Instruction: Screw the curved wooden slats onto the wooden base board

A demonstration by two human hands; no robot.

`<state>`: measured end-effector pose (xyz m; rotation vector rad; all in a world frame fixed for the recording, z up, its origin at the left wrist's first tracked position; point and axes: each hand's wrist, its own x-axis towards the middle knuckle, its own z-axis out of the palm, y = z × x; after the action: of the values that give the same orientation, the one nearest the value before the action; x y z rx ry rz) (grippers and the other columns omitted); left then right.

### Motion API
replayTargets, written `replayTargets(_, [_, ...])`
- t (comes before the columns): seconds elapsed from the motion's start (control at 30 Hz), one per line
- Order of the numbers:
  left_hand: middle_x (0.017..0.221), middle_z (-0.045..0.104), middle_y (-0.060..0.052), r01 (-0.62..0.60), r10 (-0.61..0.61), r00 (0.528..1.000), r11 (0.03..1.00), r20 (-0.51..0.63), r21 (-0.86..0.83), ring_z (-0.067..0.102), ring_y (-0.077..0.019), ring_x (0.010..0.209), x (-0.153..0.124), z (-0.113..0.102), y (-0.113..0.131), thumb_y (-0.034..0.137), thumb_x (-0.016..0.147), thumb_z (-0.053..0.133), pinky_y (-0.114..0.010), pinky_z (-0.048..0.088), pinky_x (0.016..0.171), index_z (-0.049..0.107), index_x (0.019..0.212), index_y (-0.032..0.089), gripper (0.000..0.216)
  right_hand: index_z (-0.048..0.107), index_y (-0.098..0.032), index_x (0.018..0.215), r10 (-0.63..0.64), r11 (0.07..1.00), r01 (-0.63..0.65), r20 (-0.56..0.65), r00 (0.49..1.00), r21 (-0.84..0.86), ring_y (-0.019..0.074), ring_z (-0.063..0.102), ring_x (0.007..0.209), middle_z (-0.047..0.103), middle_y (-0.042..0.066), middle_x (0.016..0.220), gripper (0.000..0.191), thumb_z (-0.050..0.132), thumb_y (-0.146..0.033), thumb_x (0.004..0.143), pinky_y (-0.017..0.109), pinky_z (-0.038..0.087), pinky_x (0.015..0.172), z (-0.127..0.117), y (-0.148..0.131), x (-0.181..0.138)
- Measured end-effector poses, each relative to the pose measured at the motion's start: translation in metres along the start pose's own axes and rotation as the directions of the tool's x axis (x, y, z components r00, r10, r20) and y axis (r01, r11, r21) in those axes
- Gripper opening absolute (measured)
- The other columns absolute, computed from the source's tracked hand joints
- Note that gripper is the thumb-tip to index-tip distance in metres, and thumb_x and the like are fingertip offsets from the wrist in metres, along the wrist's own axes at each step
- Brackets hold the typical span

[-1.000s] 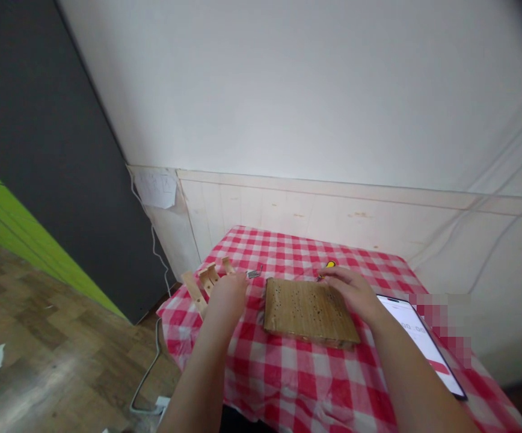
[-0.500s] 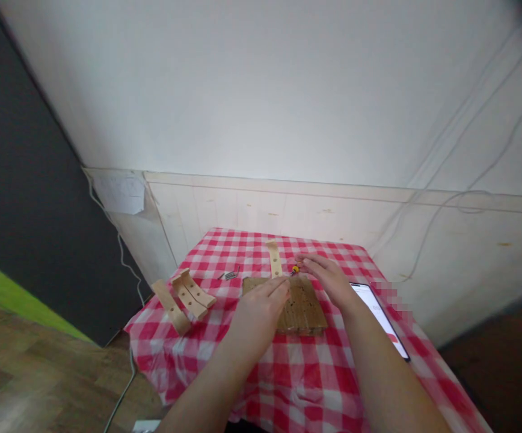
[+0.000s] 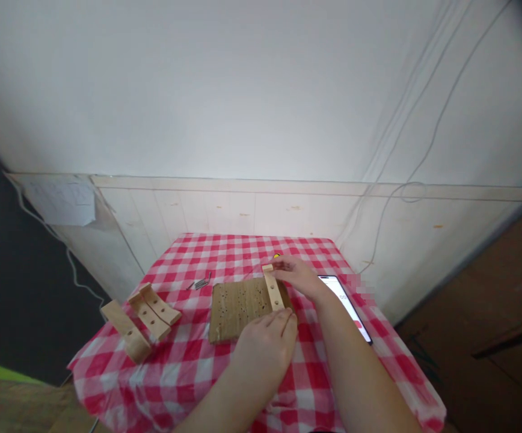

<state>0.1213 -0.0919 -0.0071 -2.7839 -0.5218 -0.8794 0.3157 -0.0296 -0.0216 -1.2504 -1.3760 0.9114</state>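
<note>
A brown cardboard-like pad [image 3: 238, 307] dotted with small holes lies on the table. Over its right side runs a pale wooden strip [image 3: 273, 290] with drilled holes and a raised far end. My left hand [image 3: 265, 343] is closed at the near end of this strip, its fingertips pressed together there. My right hand [image 3: 296, 275] curls around the strip's far end, the thumb mostly hidden. Just beyond the right fingers a small yellow and black item [image 3: 276, 256] shows in part; whether the hand touches it I cannot tell.
Several similar wooden pieces [image 3: 153, 313] lie at the left of the checkered tablecloth [image 3: 184, 373]. Behind the pad are several metal screws or pins [image 3: 201, 282]. A lit phone [image 3: 349, 310] lies by my right forearm. The wall [image 3: 243, 210] borders the table's far edge.
The wooden strip has come from behind the pad onto its right side. My left hand has moved to the strip's near end, my right to its far end. The view has turned right.
</note>
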Motion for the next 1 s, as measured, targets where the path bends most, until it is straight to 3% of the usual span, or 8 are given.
replayTargets(0.2, [0.1, 0.072, -0.011, 0.075, -0.091, 0.991, 0.985, -0.097, -0.153, 0.07, -0.0214, 0.084, -0.003, 0.005, 0.006, 0.037, 0.088, 0.056, -0.035, 0.06, 0.069, 0.061, 0.101, 0.014, 0.028, 0.064, -0.023, 0.087, 0.025, 0.996, -0.029, 0.04, 0.999, 0.088, 0.0176, 0.063, 0.088, 0.069, 0.001, 0.091, 0.019, 0.07, -0.027, 0.07, 0.035, 0.048, 0.084, -0.007, 0.011, 0.003])
replayTargets(0.4, [0.095, 0.073, -0.008, 0.005, -0.032, 0.976, 0.992, -0.213, -0.125, 0.069, -0.0188, 0.08, -0.008, 0.009, 0.001, 0.018, 0.09, 0.051, -0.033, 0.059, 0.067, 0.062, 0.1, 0.014, 0.016, 0.064, -0.023, 0.088, 0.021, 0.994, -0.025, 0.03, 0.999, 0.11, 0.0172, 0.063, 0.087, 0.068, 0.001, 0.09, 0.02, 0.071, -0.028, 0.07, 0.034, 0.048, 0.083, -0.008, 0.013, 0.005])
replayTargets(0.63, [0.092, 0.073, -0.008, -0.035, 0.015, 0.984, 0.993, -0.176, -0.111, 0.068, -0.0186, 0.08, -0.004, 0.004, -0.005, 0.018, 0.092, 0.047, -0.033, 0.058, 0.069, 0.064, 0.096, 0.013, 0.018, 0.064, -0.022, 0.09, 0.03, 0.996, -0.031, 0.011, 0.999, 0.086, 0.0171, 0.063, 0.086, 0.068, 0.002, 0.091, 0.021, 0.07, -0.027, 0.07, 0.034, 0.048, 0.082, -0.008, 0.022, 0.008])
replayTargets(0.77, [0.101, 0.073, -0.008, 0.031, -0.036, 0.999, 0.988, -0.029, -0.15, 0.068, -0.0206, 0.088, -0.005, -0.011, -0.015, 0.025, 0.089, 0.055, -0.037, 0.058, 0.076, 0.063, 0.102, 0.016, 0.018, 0.063, -0.021, 0.089, 0.026, 0.994, -0.027, 0.015, 1.0, 0.106, 0.017, 0.063, 0.086, 0.068, 0.002, 0.091, 0.021, 0.071, -0.027, 0.069, 0.034, 0.047, 0.082, -0.008, 0.017, 0.005])
replayTargets(0.83, [0.115, 0.068, -0.012, 0.126, -0.114, 0.989, 0.981, 0.092, -0.145, 0.063, -0.0263, 0.105, -0.013, -0.02, -0.025, 0.039, 0.081, 0.065, -0.044, 0.055, 0.089, 0.059, 0.117, 0.017, 0.042, 0.063, -0.021, 0.088, 0.026, 0.996, -0.026, 0.007, 1.0, 0.08, 0.0171, 0.062, 0.086, 0.068, 0.002, 0.091, 0.022, 0.072, -0.029, 0.069, 0.035, 0.046, 0.082, -0.008, 0.015, 0.004])
replayTargets(0.93, [0.14, 0.049, -0.018, 0.31, -0.292, 0.933, 0.949, 0.211, -0.056, 0.044, -0.0358, 0.13, -0.032, -0.029, -0.044, 0.051, 0.065, 0.076, -0.053, 0.044, 0.103, 0.045, 0.137, 0.015, 0.086, 0.064, -0.021, 0.089, 0.039, 0.998, -0.039, 0.001, 0.999, 0.039, 0.0171, 0.062, 0.085, 0.067, 0.002, 0.091, 0.023, 0.072, -0.03, 0.069, 0.035, 0.046, 0.081, -0.009, 0.014, 0.004])
replayTargets(1.0, [0.15, 0.035, -0.02, 0.405, -0.393, 0.864, 0.914, 0.315, 0.029, 0.028, -0.0434, 0.139, -0.045, -0.029, -0.056, 0.053, 0.056, 0.08, -0.059, 0.037, 0.106, 0.042, 0.141, 0.017, 0.1, 0.064, -0.021, 0.09, 0.042, 0.999, -0.042, 0.015, 0.999, 0.017, 0.0172, 0.062, 0.086, 0.068, 0.002, 0.092, 0.023, 0.071, -0.03, 0.07, 0.035, 0.046, 0.08, -0.009, 0.015, 0.004])
